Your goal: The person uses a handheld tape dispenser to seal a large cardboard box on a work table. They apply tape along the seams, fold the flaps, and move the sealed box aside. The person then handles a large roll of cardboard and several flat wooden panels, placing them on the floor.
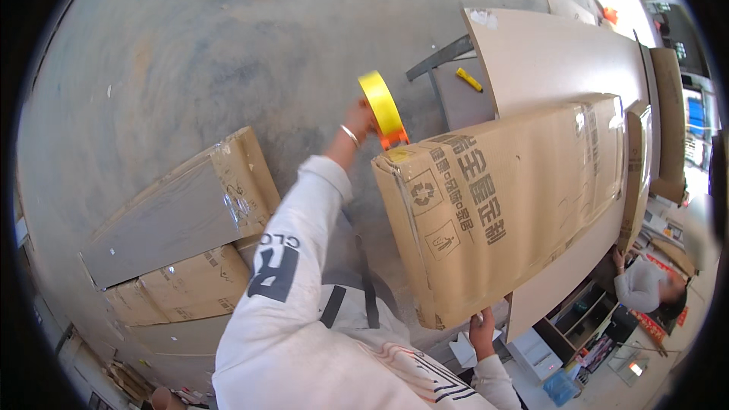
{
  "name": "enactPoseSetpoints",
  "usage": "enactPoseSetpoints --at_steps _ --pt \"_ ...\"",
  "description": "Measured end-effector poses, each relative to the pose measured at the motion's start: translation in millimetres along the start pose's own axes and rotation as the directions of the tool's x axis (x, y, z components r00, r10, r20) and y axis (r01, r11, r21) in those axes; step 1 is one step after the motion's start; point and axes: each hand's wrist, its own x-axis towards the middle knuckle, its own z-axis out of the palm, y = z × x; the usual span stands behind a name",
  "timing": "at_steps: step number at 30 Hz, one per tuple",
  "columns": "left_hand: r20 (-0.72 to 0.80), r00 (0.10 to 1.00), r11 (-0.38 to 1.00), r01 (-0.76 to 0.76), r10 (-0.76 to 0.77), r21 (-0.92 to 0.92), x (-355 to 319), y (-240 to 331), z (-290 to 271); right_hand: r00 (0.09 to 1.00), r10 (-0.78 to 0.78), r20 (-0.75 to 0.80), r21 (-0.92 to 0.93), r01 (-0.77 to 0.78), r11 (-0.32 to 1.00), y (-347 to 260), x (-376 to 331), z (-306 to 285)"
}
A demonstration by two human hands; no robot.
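A long brown cardboard box [531, 197] with dark print lies on a large pale board, its near end jutting toward me. At this end's far left corner, my left hand [360, 118] is closed around an orange tape dispenser [393, 139] with a wide yellow roll of tape [382, 102]. The dispenser's orange end is right at the box's corner, beside a yellowish patch. Low on the right, my right hand [481, 335] grips the bottom edge of the box, its fingers partly hidden.
Several brown cartons [186, 281] lie on the floor at left. A yellow cutter [469, 80] rests on a grey surface beside the big pale board [562, 61]. A person [645, 285] is at the right, near shelves [581, 319] and another upright carton [636, 175].
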Motion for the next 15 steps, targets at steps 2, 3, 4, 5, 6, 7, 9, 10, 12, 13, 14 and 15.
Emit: enactPoseSetpoints --at_steps 2,3,4,5,6,7,9,10,12,13,14,15 --pt "0.053 0.972 0.973 -0.23 0.231 -0.01 -7 84 -12 0.974 0.204 -0.095 0.126 -0.192 0.973 -22 -15 -24" --pt "0.074 0.943 0.945 -0.327 0.326 0.009 -25 126 -8 0.957 0.218 -0.192 0.125 -0.197 0.972 -27 -20 -33" --pt "0.059 0.883 0.885 -0.466 0.466 -0.025 -55 159 2 0.946 0.192 -0.262 0.124 -0.164 0.979 -36 -18 -47" --pt "0.044 0.802 0.803 -0.594 0.596 -0.057 -91 179 10 0.927 0.167 -0.335 0.124 -0.132 0.983 -50 -14 -59" --pt "0.129 0.625 0.58 -0.77 0.77 0.267 -121 185 8 0.923 0.143 -0.357 0.197 -0.075 0.977 -76 -3 -70" --pt "0.161 0.546 0.464 -0.806 0.822 0.368 -158 175 15 0.917 0.125 -0.379 0.27 -0.02 0.963 -113 16 -81" --pt "0.114 0.482 0.411 -0.829 0.868 0.38 -235 147 42 0.931 0.112 -0.349 0.411 0.044 0.91 -205 47 -101" --pt "0.222 0.361 0.234 -0.863 0.906 0.447 -262 132 52 0.951 0.111 -0.289 0.479 0.043 0.877 -250 64 -105" --pt "0.34 0.197 -0.014 -0.848 0.92 0.529 -295 99 62 0.967 -0.235 -0.098 0.572 0.248 0.782 -310 100 -105" --pt "0.341 0.159 -0.065 -0.825 0.926 0.561 -300 74 59 0.946 -0.32 0.047 0.601 0.229 0.766 -345 109 -99" --pt "0.373 0.132 -0.127 -0.795 0.918 0.593 -302 57 61 0.892 -0.422 0.161 0.493 0.298 0.818 -366 118 -90" --pt "0.333 0.165 -0.091 -0.768 0.928 0.634 -307 47 62 0.776 -0.567 0.275 0.47 0.406 0.784 -396 122 -86"
